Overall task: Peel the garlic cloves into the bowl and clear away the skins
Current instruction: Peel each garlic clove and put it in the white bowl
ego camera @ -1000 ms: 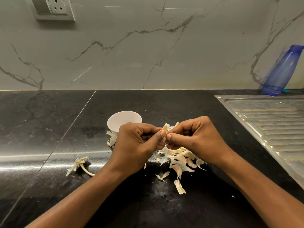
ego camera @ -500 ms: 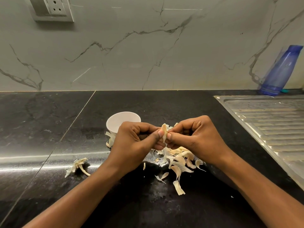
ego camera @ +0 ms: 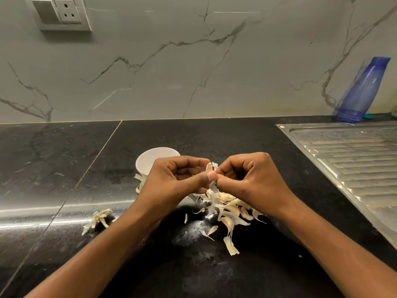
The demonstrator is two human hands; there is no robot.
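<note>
Head view, the only one I have.

Left grip (ego camera: 171, 179) and right grip (ego camera: 253, 181) meet thumb to thumb above the black table (ego camera: 64, 168). Fingers of both are curled in. Between them is one garlic clove (ego camera: 208, 168). Left thumb and forefinger pinch it, and the right thumb tip presses against its lower side. A thin strip of skin hangs down from the pinch point. I can't tell how much skin is on the clove, it's too small.

White bowl (ego camera: 148, 162) stands just behind the left grip. The knuckles hide its near rim on the right side. I can't see its bottom from this angle. A few skins lie at its base, just left of the left grip.

Main skins pile (ego camera: 227, 209) sits on the table directly under both grips, mostly beneath the right one, and spreads toward me. Some rounder pieces in it look like cloves, can't confirm. Loose flakes lie nearer me than the pile, apart from both grips.

Dried garlic stem (ego camera: 97, 218) lies on the table well left of the left grip.

Steel drainboard (ego camera: 348, 160) is right of the right grip, well apart. Blue bottle (ego camera: 363, 91) stands at the marble wall (ego camera: 171, 72), far behind and right of the right grip. A small teal item (ego camera: 368, 116) is just beside its base. Socket plate (ego camera: 64, 14) is high on the wall, behind and left of the left grip.
</note>
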